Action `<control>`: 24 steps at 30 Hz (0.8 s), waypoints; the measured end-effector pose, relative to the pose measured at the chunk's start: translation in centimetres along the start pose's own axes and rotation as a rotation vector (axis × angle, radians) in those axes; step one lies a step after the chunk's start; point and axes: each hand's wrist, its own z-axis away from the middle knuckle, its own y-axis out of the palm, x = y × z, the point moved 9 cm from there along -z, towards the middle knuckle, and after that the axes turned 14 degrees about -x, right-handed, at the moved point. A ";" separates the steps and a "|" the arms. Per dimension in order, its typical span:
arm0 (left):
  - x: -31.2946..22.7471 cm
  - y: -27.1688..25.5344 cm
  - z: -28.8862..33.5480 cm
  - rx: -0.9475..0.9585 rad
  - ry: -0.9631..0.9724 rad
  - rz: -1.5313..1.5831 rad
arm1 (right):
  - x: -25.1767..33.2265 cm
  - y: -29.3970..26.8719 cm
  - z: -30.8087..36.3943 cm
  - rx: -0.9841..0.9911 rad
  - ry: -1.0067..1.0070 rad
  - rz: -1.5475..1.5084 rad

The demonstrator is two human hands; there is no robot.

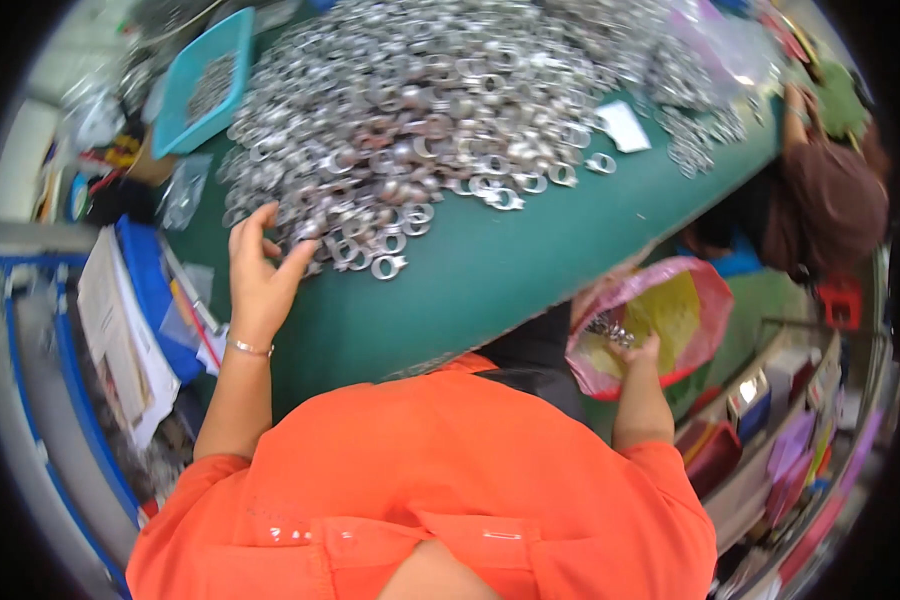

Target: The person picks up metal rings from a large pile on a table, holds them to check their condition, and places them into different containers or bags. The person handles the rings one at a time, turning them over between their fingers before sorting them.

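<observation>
Silvery ring pcs (420, 110), heaped 12 o'clk; bare tabletop (550, 235) to edge @ 2. L hand (259, 278) @ 9:30, fingers apart; R hand (644, 352) @ 3:30 in pink bag (713, 315), can't tell grip.

Metal rings (400, 110) run off the top edge. Upper right, a co-worker (830, 205) is blurred. Right of centre, the right hand (644, 356) blurs inside a pink bag (708, 340), its grip unclear.
</observation>
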 end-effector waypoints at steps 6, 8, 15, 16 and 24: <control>4.7 -0.6 1.8 0.180 -0.128 -0.174 | 11.4 7.2 17.8 0.037 -1.438 0.034; 4.2 0.3 2.6 0.205 -0.138 -0.114 | 8.9 10.3 30.5 0.339 -1.707 -0.064; -0.5 3.8 3.7 0.086 -0.052 0.135 | -8.3 19.3 49.0 1.047 -2.292 0.586; -1.4 4.1 4.0 0.112 0.002 0.211 | -9.4 20.3 48.5 0.974 -2.343 0.641; -2.9 4.6 4.9 0.231 -0.242 0.707 | -13.6 19.6 45.2 1.368 -1.027 0.756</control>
